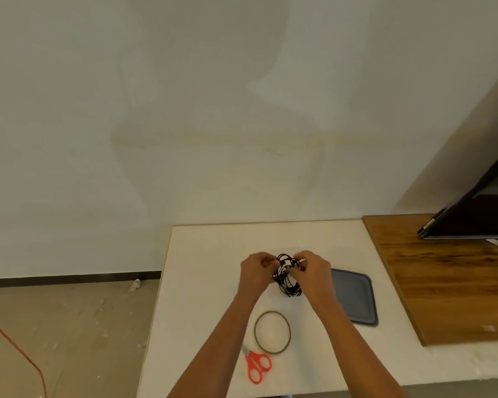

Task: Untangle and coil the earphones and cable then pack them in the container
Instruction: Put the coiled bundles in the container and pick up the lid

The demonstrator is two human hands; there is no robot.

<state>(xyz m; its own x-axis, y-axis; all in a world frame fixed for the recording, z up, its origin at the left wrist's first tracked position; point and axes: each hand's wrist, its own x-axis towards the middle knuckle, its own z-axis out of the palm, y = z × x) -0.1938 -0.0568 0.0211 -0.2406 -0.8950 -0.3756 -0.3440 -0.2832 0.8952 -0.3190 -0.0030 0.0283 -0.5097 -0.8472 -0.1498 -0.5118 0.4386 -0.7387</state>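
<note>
1. Orange cord (20, 351): on the floor, far left of the cable bundle. Not part of the job.
2. White table (207, 282): the surface under the bundle.
3. Scissors (256, 366): red handles, lying flat, nearer the person than the bundle and a little left of it.
4. Left hand (256, 270): touching the bundle's left side, fingers curled in and pinching strands there.
5. Thin ring (256, 330): flat on the table between the bundle and the scissors (a band or a tape ring, too small to tell).
6. Cable bundle (288, 278): black earphones and cable in a loose knot of loops, held between both hands just above the table.
7. Right hand (314, 271): touching the bundle's upper right side, fingertips closed on strands near the top.
8. Grey tray (354, 297): flat, just right of the bundle. Whether it is the container or its lid cannot be told.
9. Wooden board (443, 282): well to the right of the bundle.

Step in hand, as judged: untangling; nothing is coiled or packed yet. To do it well, one hand should hold the knot slack while the other finds a free end and feeds it back through the loops. Pulling the two sides apart would likely tighten the tangle.
</note>
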